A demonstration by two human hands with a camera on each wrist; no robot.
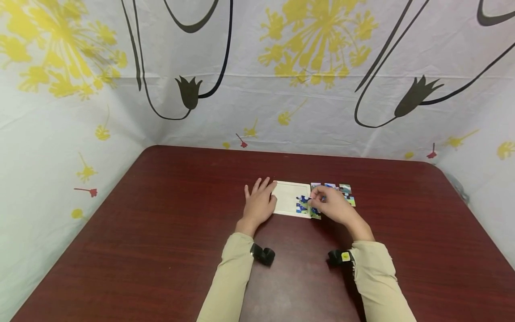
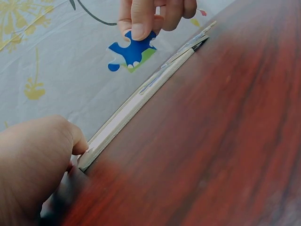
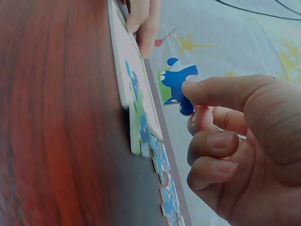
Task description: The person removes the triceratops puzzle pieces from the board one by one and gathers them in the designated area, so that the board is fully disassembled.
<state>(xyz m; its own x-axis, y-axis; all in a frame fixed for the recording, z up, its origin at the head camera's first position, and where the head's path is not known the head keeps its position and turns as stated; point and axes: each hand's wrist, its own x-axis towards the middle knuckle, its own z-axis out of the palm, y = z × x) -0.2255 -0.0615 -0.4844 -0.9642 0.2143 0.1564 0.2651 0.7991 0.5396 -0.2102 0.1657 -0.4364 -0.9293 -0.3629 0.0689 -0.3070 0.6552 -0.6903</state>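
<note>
A blue jigsaw piece (image 3: 175,87) with green and white patches is pinched between the thumb and forefinger of my right hand (image 1: 333,205). It is held above a pale puzzle tray (image 1: 286,197), clear of its surface in both wrist views. My left hand (image 1: 259,206) lies at the tray's left side with fingers spread and thumb (image 2: 79,141) touching the tray's edge. Blue and green pieces (image 1: 301,208) lie in the tray's lower right part. Another piece (image 1: 315,214) sits at its lower right corner, overlapping the rim.
Several loose jigsaw pieces (image 1: 345,188) lie right of the tray, partly hidden behind my right hand. All this rests on a dark red-brown table (image 1: 181,214). A white cloth with printed flowers (image 1: 249,53) hangs behind it and along the sides.
</note>
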